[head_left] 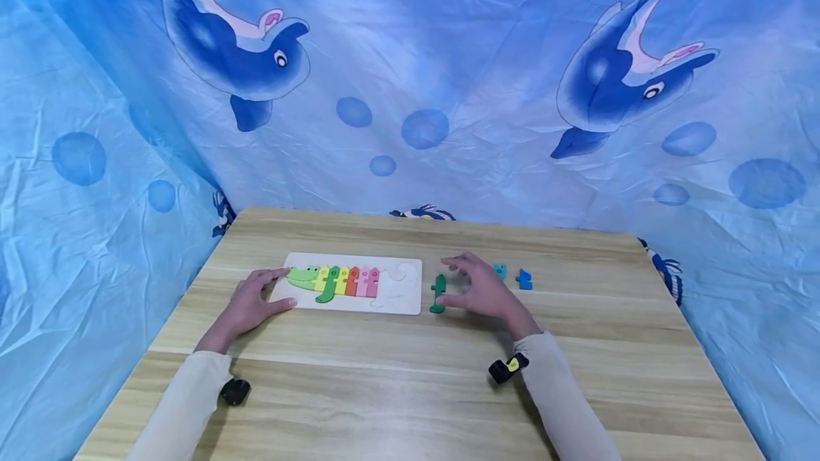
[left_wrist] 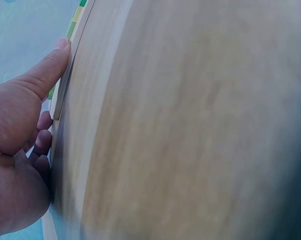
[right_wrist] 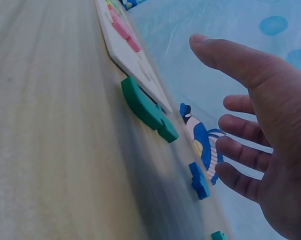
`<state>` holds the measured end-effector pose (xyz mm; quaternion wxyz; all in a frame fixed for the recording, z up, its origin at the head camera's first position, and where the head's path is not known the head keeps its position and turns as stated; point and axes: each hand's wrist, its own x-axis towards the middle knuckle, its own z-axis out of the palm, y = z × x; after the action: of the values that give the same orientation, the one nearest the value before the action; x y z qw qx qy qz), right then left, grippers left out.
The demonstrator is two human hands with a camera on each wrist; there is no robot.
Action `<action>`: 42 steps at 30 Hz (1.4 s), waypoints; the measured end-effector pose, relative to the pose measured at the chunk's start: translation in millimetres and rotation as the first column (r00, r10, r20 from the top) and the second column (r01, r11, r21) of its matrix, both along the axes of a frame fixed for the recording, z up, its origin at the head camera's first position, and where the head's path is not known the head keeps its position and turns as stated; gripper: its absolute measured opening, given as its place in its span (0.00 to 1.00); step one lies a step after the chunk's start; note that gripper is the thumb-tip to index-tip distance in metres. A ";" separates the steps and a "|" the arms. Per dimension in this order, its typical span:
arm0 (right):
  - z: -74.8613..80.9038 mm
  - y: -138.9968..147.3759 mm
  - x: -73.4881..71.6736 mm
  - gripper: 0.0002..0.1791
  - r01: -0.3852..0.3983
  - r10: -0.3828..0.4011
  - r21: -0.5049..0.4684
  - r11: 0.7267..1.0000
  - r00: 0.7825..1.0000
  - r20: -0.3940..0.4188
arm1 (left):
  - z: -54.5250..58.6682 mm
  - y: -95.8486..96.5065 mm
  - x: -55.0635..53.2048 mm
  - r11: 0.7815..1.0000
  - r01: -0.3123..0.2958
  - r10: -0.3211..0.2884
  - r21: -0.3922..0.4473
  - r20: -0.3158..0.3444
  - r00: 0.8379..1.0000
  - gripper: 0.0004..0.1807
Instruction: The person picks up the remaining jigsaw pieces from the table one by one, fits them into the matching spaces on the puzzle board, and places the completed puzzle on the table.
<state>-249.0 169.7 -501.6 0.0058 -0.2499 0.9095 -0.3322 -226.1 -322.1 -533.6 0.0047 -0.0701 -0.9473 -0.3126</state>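
Left hand: fingers loose, thumb touching crocodile puzzle board; press lightly so it won't slide. Right hand spread wide, holding nothing, near dark green puzzle piece, just right of board. Best pinch piece by both long sides.

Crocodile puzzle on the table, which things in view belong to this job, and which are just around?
Part of the job: puzzle board, fitted crocodile pieces, loose green piece, loose blue piece, loose teal piece.

Just around: dolphin-print backdrop, wooden table, black wrist devices.
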 end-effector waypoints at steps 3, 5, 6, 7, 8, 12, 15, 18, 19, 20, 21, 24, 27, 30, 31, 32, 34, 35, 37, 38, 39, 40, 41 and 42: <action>-3.2 -0.2 0.3 0.47 0.010 -0.010 0.010 1.000 1.000 0.007 | -0.4 -0.7 -0.3 1.000 0.003 -0.003 -0.001 -0.002 1.000 0.44; -5.4 -0.5 0.5 0.48 0.014 -0.014 0.012 1.000 1.000 0.010 | -0.8 -1.0 -0.4 1.000 0.002 -0.002 0.000 0.000 1.000 0.44; -6.5 -0.7 0.5 0.48 0.016 -0.016 0.013 1.000 1.000 0.013 | -0.7 -0.9 -0.3 1.000 0.001 -0.001 0.001 0.002 1.000 0.44; -7.9 -0.9 0.6 0.48 0.020 -0.020 0.018 1.000 1.000 0.014 | -0.8 -0.8 -0.3 1.000 0.000 0.000 0.000 0.002 1.000 0.44; -9.2 -1.2 0.7 0.49 0.023 -0.024 0.024 0.999 1.000 0.016 | -1.0 -0.8 -0.3 1.000 -0.001 0.001 -0.001 0.003 1.000 0.44; -14.3 -1.5 1.7 0.50 0.038 -0.040 0.058 0.998 0.999 0.028 | -0.5 -0.2 0.0 1.000 0.001 -0.001 0.001 0.003 1.000 0.44; -17.3 -0.7 1.7 0.51 0.036 -0.038 0.063 0.997 0.999 0.035 | 0.6 -0.1 -0.4 1.000 0.005 -0.005 0.002 0.001 1.000 0.44; -20.6 0.5 0.9 0.52 0.020 -0.022 0.055 0.998 0.999 0.033 | 0.9 -0.5 -0.8 1.000 0.006 -0.006 0.001 0.002 1.000 0.44; -21.6 0.7 0.4 0.52 0.016 -0.017 0.052 0.999 0.999 0.031 | 0.9 -0.7 -0.9 1.000 0.006 -0.006 0.001 0.003 1.000 0.44; -22.5 0.9 0.1 0.52 0.013 -0.014 0.054 0.998 1.000 0.027 | 0.9 -0.9 -0.8 1.000 0.006 -0.006 0.002 0.004 1.000 0.44; -23.2 0.8 -0.2 0.52 0.012 -0.013 0.056 0.998 1.000 0.024 | 0.7 -1.1 -0.9 1.000 0.006 -0.006 0.002 0.004 1.000 0.44; -24.9 0.2 -1.2 0.53 0.018 -0.019 0.072 0.997 1.000 0.022 | 1.2 -1.1 -0.4 1.000 0.008 -0.008 0.007 0.003 1.000 0.44; -25.9 -0.9 -2.4 0.53 0.029 -0.032 0.090 0.996 0.999 0.034 | 2.0 -0.7 -0.1 1.000 0.009 -0.009 0.011 0.003 1.000 0.44; -26.3 -1.8 -3.7 0.53 0.033 -0.038 0.099 0.995 0.998 0.052 | 2.9 -0.2 0.0 1.000 0.008 -0.008 0.015 0.005 1.000 0.44; -26.2 -2.1 -3.9 0.54 0.035 -0.041 0.102 0.994 0.998 0.057 | 3.0 -0.2 -0.1 1.000 0.008 -0.008 0.013 0.006 1.000 0.44; -25.9 -2.3 -3.9 0.54 0.036 -0.043 0.104 0.994 0.997 0.062 | 3.1 -0.1 -0.2 1.000 0.007 -0.007 0.014 0.007 1.000 0.44; -25.5 -2.9 -4.1 0.54 0.036 -0.044 0.109 0.993 0.997 0.070 | 3.0 -0.1 -0.5 1.000 0.005 -0.006 0.013 0.007 1.000 0.44; -25.3 -3.1 -4.0 0.54 0.037 -0.046 0.114 0.993 0.996 0.073 | 2.8 -0.2 -0.7 1.000 0.005 -0.005 0.011 0.009 1.000 0.44; -24.8 -3.6 -3.9 0.55 0.038 -0.048 0.124 0.992 0.996 0.077 | 2.4 -0.5 -0.8 1.000 0.004 -0.004 0.011 0.014 1.000 0.44; -24.8 -4.0 -4.0 0.55 0.037 -0.047 0.131 0.991 0.996 0.077 | 2.3 -0.6 -0.8 1.000 0.002 -0.002 0.012 0.017 1.000 0.44; -24.5 -4.5 -3.9 0.56 0.036 -0.047 0.135 0.990 0.996 0.077 | 2.2 -0.7 -0.6 1.000 0.001 -0.001 0.012 0.019 1.000 0.44; -24.2 -4.9 -3.7 0.56 0.037 -0.047 0.139 0.990 0.996 0.075 | 2.1 -0.7 -0.5 1.000 -0.003 0.002 0.013 0.019 1.000 0.44; -24.0 -5.4 -3.7 0.57 0.037 -0.048 0.141 0.989 0.996 0.075 | 2.2 -0.8 -0.4 1.000 -0.003 0.003 0.014 0.020 1.000 0.44; -23.7 -5.9 -3.8 0.57 0.038 -0.049 0.144 0.989 0.996 0.074 | 2.2 -0.8 -0.4 1.000 -0.002 0.002 0.016 0.018 1.000 0.43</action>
<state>-252.8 163.8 -525.3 0.0515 -0.2159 0.9352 -0.2758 -226.5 -322.9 -531.4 -0.0030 -0.0662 -0.9449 -0.3206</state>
